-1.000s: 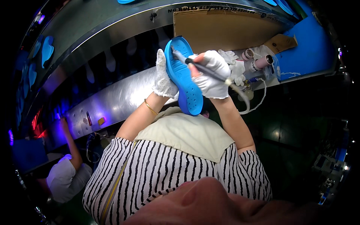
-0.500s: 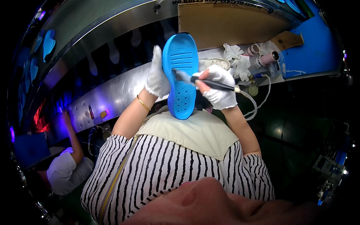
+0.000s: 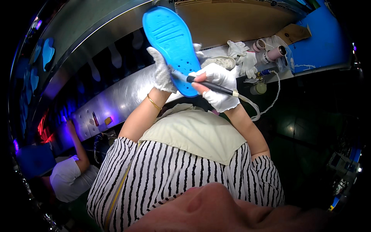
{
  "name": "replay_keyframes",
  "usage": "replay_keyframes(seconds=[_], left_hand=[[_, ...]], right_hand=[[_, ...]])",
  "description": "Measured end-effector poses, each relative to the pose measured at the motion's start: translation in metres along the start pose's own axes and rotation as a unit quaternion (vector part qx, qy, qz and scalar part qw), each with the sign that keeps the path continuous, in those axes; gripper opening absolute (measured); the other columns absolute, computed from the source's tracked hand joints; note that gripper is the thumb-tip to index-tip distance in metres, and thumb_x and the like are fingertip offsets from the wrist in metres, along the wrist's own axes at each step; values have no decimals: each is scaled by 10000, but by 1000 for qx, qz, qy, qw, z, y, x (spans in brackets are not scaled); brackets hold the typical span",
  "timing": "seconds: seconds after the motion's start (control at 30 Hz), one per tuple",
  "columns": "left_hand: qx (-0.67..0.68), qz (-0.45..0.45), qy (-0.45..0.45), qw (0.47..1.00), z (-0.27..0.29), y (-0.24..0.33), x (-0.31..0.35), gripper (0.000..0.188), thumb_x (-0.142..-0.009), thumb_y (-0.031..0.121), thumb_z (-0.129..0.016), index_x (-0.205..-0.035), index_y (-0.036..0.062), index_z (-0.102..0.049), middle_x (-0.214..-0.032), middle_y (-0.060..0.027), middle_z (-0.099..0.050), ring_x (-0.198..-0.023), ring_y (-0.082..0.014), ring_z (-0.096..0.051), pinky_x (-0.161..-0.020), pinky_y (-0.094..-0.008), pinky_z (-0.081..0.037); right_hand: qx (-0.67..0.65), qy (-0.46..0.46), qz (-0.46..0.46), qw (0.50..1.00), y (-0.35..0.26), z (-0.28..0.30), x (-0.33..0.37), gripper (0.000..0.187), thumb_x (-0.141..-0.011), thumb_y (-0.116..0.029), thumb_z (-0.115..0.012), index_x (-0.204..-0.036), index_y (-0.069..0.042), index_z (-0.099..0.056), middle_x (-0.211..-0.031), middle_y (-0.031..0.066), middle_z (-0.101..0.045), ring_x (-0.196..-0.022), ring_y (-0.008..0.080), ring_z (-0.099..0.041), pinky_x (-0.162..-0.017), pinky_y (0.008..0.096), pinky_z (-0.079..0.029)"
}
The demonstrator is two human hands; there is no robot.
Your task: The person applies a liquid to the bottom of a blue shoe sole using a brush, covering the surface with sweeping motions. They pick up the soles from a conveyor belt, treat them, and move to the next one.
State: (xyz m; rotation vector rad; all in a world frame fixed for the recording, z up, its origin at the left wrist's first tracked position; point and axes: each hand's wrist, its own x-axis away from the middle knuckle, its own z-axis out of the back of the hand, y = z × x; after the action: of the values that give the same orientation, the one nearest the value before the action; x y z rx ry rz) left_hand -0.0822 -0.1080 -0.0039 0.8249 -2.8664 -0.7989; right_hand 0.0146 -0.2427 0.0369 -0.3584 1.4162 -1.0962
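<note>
Above metal bench (image 3: 116,96), blue sole (image 3: 172,42) higher than before, left grip (image 3: 162,71) clasping it, right grip (image 3: 218,87) pinching corded tool (image 3: 210,86).

Surface: long brushed-metal workbench (image 3: 116,96) running from lower left to upper right
Backing: flat brown cardboard sheet (image 3: 232,23) standing along its far edge
Right end: blue plastic panel (image 3: 320,42)
On it, centre: pale shoe sole (image 3: 221,62) beside spare white cloth gloves (image 3: 241,54)
On it, right: pinkish rolls of tape (image 3: 270,52), small cardboard piece (image 3: 295,34)
Left end: small orange block (image 3: 108,120)
</note>
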Motion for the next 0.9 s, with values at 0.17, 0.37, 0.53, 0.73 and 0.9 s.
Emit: replay_keyframes(seconds=[0.17,0.37,0.53,0.73,0.9], left_hand=[[27,-67,-16,997,-23,21,-1,1187,-560,886,-414,-1313,-29,-351,-1155,-185,-559,-1028,-305,-580,-1009,-470,-395],[83,-109,-165,977,-2,34,-20,1191,-522,878,-451,-1347,29,-320,-1211,-191,-529,-1055,-333,-568,-1020,-501,-374],[18,-67,-259,963,0,42,-21,1283,-478,912,-420,-1385,18,-266,-1295,-221,-459,-1164,-375,-499,-1006,-494,-397],[-277,-44,-214,936,0,61,-21,1285,-429,906,-451,-1377,47,-326,-1281,-246,-466,-1130,-379,-524,-874,-473,-502],[-468,-5,-57,882,-14,64,-11,1236,-451,907,-442,-1368,83,-368,-1259,-214,-505,-1090,-351,-559,-860,-450,-513]], right_hand=[[-166,50,-174,969,-3,5,-3,131,-738,46,-692,-840,-18,-640,-873,105,-671,-761,115,-621,-710,253,-506],[-281,-4,-217,935,2,2,-4,134,-757,39,-672,-862,-17,-610,-854,113,-655,-719,146,-625,-656,237,-498],[-149,56,-158,974,5,5,-4,139,-757,48,-672,-861,-26,-617,-912,100,-652,-746,112,-622,-659,219,-499],[-87,-90,-310,943,0,16,-16,135,-700,-1,-710,-816,-33,-649,-878,57,-638,-783,121,-590,-698,241,-484],[-173,-156,-294,927,-1,28,-21,120,-668,45,-667,-762,-21,-632,-814,54,-626,-803,153,-599,-719,271,-489]])
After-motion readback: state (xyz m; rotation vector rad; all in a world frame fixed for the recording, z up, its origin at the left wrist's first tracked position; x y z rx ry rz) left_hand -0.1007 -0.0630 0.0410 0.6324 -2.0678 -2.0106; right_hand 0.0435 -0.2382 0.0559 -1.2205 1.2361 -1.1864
